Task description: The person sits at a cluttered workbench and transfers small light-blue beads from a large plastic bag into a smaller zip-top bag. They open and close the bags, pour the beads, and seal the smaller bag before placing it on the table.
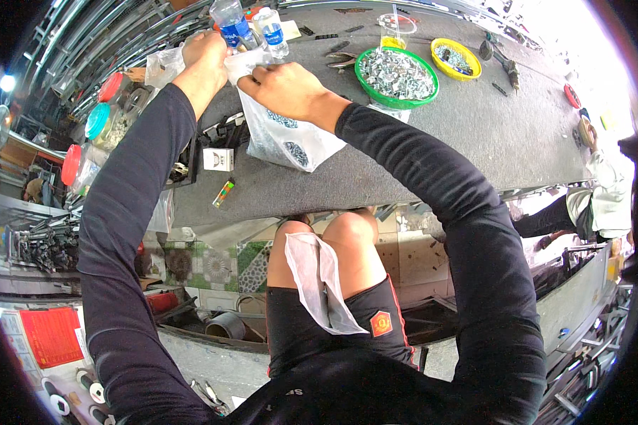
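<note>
A clear plastic bag [312,151] holding small metal screws or similar parts rests on the grey work table, its top drawn up toward my hands. My right hand [283,91] is closed on the bag's gathered neck, fingers bent around the plastic. My left hand [205,55] is closed just to the left, gripping the stretched end of the same bag. A flattened empty plastic bag [312,283] lies across my thighs. Just beyond my hands stand two plastic bottles with blue labels, one [232,25] behind my left hand and a white-capped one [272,32] beside it.
On the grey table [475,142] sit a green basket [362,83] heaped with metal pieces and a yellow basket [477,65]. A small white box [218,159] and a lighter [223,192] lie near the front edge. Lidded jars [98,120] line the left. Another person [606,184] is at right.
</note>
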Tool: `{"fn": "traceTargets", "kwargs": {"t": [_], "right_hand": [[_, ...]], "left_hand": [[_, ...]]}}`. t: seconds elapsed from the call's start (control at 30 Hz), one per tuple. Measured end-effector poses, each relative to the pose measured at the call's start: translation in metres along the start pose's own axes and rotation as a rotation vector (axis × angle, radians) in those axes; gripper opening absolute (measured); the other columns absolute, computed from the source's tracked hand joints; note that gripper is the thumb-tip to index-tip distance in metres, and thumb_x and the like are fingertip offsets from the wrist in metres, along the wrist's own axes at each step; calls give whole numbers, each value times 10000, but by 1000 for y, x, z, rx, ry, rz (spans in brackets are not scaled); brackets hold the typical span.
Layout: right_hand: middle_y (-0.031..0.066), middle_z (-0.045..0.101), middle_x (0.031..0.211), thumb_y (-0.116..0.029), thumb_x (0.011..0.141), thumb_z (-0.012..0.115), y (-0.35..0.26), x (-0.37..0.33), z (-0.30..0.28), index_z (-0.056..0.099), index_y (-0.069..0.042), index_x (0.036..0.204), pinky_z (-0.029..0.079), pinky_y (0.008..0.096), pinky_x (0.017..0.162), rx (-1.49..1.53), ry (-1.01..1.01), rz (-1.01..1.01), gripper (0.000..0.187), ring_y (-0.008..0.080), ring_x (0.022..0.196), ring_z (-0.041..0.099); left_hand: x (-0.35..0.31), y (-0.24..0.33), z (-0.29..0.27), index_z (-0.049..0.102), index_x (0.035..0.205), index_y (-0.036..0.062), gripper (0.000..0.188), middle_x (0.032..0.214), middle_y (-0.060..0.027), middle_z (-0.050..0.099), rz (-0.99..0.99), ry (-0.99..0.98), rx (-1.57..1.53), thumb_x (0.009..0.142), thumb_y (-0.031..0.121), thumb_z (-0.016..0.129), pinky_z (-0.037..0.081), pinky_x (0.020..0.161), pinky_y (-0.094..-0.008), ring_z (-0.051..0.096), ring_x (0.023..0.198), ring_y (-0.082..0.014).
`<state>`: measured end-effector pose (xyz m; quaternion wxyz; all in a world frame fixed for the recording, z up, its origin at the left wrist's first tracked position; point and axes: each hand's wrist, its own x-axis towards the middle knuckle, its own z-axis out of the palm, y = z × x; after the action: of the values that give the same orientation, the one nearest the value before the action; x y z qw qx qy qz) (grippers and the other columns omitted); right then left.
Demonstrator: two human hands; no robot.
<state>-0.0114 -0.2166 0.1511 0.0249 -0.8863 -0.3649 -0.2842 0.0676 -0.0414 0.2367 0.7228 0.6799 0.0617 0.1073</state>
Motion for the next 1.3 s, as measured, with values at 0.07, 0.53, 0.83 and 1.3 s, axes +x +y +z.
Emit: {"fn": "traceTargets", "kwargs": {"t": [0.07,0.53,0.83,1.3], "right_hand": [[162,777,997,-156,1028,631,13,4,10,660,-83,1235,685,494,722,-89,-304,39,221,377,883,824],[225,756,917,-270,1098,712,4,-197,-67,751,-50,1128,581,532,725,257,285,634,225,454,855,756],[242,781,1238,-352,1080,670,2,-348,-33,766,-123,1321,554,606,1046,18,-158,1235,347,498,1214,704],[255,566,1548,-408,893,897,-98,-269,9,507,-125,1677,454,585,1183,252,137,1144,920,498,1386,552]], "left_hand": [[15,36,-19,688,981,45,98,883,-90,662,198,-172,256,1058,82,642,541,704,-436,637,779,-253],[-89,97,-174,660,1329,62,374,1180,-69,724,112,-268,-70,959,24,705,562,1103,-415,709,1139,-229],[-240,-78,55,685,1226,-1,478,1036,-116,782,138,-610,-68,832,85,942,656,783,-383,789,908,-214],[-340,-75,-44,459,1594,-50,1054,1508,-280,546,826,-63,531,780,318,1019,437,1205,-556,548,1398,-469]]}}
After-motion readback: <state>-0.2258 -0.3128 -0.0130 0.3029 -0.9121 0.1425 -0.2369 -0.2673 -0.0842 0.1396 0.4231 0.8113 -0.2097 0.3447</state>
